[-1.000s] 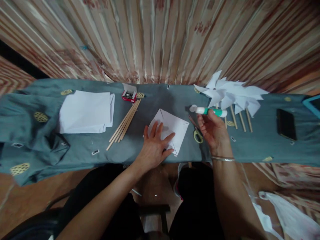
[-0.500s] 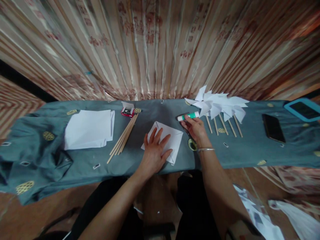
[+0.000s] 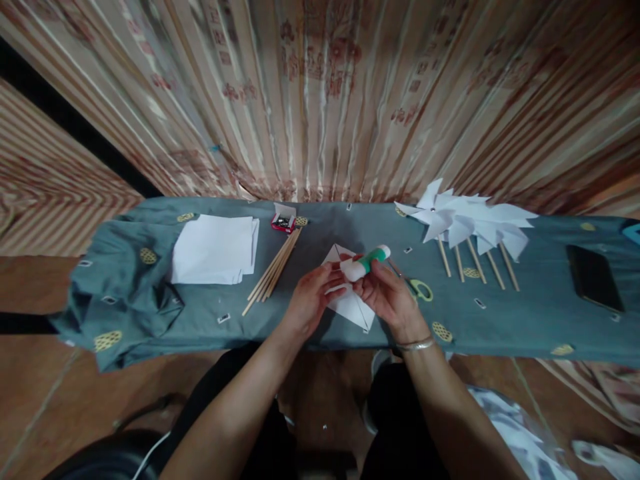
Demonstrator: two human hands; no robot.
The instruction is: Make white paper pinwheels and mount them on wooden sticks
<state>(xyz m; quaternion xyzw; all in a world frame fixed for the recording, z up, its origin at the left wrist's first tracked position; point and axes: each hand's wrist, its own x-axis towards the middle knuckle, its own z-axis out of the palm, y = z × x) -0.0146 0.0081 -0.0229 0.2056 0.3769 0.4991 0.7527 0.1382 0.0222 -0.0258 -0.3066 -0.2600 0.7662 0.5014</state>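
Cloth-covered bench [image 3: 525,313] (grey-blue cloth, yellow motifs, left end rumpled). On it, left to right: white paper stack [image 3: 215,248], small red box [image 3: 283,222], wooden sticks [image 3: 273,272], folded paper square [image 3: 353,305], yellow-handled scissors [image 3: 421,289], paper pinwheels [image 3: 470,220], black phone [image 3: 594,277].

Paper stack [image 3: 215,248] left of sticks [image 3: 273,272], folded sheet [image 3: 351,308] at centre, pinwheels [image 3: 470,220] and phone [image 3: 595,277] right

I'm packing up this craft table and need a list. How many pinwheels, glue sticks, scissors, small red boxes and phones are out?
pinwheels: 5, counted by their sticks
glue stick: 1, held in the right hand
scissors: 1
small red box: 1
phone: 1
Total: 9
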